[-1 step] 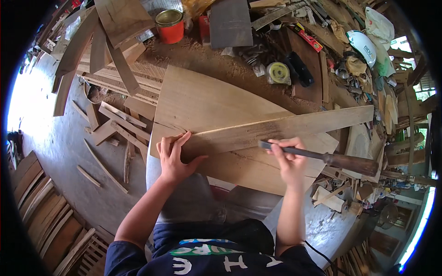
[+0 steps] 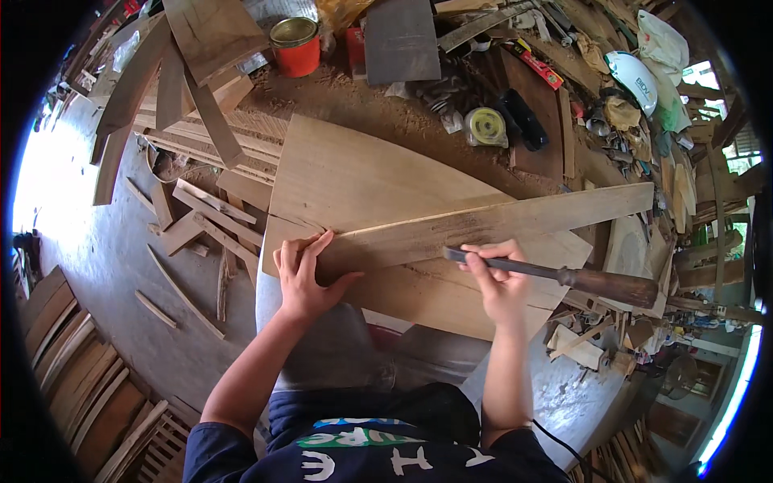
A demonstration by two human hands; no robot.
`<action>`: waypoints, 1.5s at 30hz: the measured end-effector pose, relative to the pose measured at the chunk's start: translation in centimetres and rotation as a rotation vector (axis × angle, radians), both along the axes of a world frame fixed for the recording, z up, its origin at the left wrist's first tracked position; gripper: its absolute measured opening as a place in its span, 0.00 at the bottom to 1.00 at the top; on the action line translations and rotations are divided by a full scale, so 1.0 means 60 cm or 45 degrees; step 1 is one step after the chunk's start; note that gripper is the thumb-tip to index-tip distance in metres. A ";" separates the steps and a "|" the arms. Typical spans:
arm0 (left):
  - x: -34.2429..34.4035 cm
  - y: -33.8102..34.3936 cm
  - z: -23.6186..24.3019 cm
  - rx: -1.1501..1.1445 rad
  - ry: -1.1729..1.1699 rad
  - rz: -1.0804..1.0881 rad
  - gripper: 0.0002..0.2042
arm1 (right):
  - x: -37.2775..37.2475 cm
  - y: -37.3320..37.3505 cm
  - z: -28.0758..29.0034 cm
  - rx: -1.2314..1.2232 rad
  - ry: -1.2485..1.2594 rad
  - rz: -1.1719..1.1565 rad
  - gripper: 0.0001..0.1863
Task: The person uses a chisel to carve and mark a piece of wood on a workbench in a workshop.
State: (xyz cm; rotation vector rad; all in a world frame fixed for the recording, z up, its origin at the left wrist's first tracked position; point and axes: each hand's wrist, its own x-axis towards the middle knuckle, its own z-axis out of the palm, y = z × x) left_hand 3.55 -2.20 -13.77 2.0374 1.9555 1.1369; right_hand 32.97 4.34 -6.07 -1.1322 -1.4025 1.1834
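A long narrow wooden strip (image 2: pixel 564 205) lies diagonally across a wide, tapered wooden board (image 2: pixel 362 169), which rests near my lap. My left hand (image 2: pixel 302 278) presses on the strip's left end, its fingers spread and tips on the strip and board. My right hand (image 2: pixel 499 282) grips a long chisel by its dark metal shaft, with the brown wooden handle (image 2: pixel 612 287) sticking out to the right. The blade's tip (image 2: pixel 453 254) is on or just over the strip, near its lower edge; I cannot tell whether it touches.
Behind the board are a red can (image 2: pixel 294 52), a dark rectangular sheet (image 2: pixel 401 40), a yellow roll (image 2: pixel 485 126) and a white helmet (image 2: pixel 632 80). Stacked planks (image 2: pixel 205 137) and offcuts (image 2: pixel 189 229) lie to the left. Scrap wood and tools crowd the right side.
My right hand and the chisel have shifted slightly to the left along the strip. My left hand stays where it was.
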 end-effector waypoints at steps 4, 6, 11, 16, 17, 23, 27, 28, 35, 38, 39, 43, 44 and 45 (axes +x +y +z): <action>-0.001 -0.001 0.008 -0.027 -0.008 0.012 0.38 | 0.023 0.003 0.005 0.052 -0.245 0.002 0.09; -0.001 -0.001 0.010 -0.042 -0.012 0.021 0.38 | 0.053 0.014 0.012 0.072 -0.127 -0.042 0.09; 0.002 0.001 0.010 -0.027 -0.025 0.005 0.38 | 0.038 0.008 0.009 0.027 -0.021 -0.109 0.09; 0.000 0.000 0.009 -0.036 0.000 -0.002 0.38 | -0.045 -0.015 -0.016 0.138 -0.236 0.035 0.09; 0.001 0.000 0.007 -0.033 -0.007 0.000 0.38 | -0.051 -0.014 -0.013 0.272 -0.270 0.076 0.08; -0.001 0.000 0.011 -0.027 -0.029 0.007 0.38 | 0.048 0.006 0.023 0.167 -0.244 -0.153 0.08; 0.001 0.000 0.011 -0.021 -0.036 0.006 0.38 | 0.088 0.014 0.018 0.137 -0.110 -0.207 0.09; 0.001 0.000 0.010 -0.020 -0.036 -0.002 0.38 | 0.084 0.013 0.016 0.137 -0.110 -0.215 0.09; 0.001 0.001 0.004 -0.013 -0.002 0.002 0.38 | 0.070 0.010 0.003 0.264 -0.075 -0.269 0.08; 0.001 0.001 0.004 -0.007 -0.007 0.005 0.38 | 0.071 0.010 0.005 0.263 -0.051 -0.257 0.08; 0.002 0.001 0.005 -0.011 0.002 0.007 0.38 | 0.070 0.010 0.005 0.250 -0.037 -0.245 0.09; 0.003 0.002 0.006 -0.002 0.029 -0.008 0.39 | 0.059 0.008 -0.003 0.215 0.014 -0.255 0.09; 0.004 0.002 0.007 -0.001 0.028 -0.014 0.39 | 0.051 0.007 -0.005 0.206 0.005 -0.219 0.09; 0.004 0.002 0.008 -0.003 0.026 -0.011 0.39 | 0.044 0.006 -0.006 0.197 -0.005 -0.183 0.09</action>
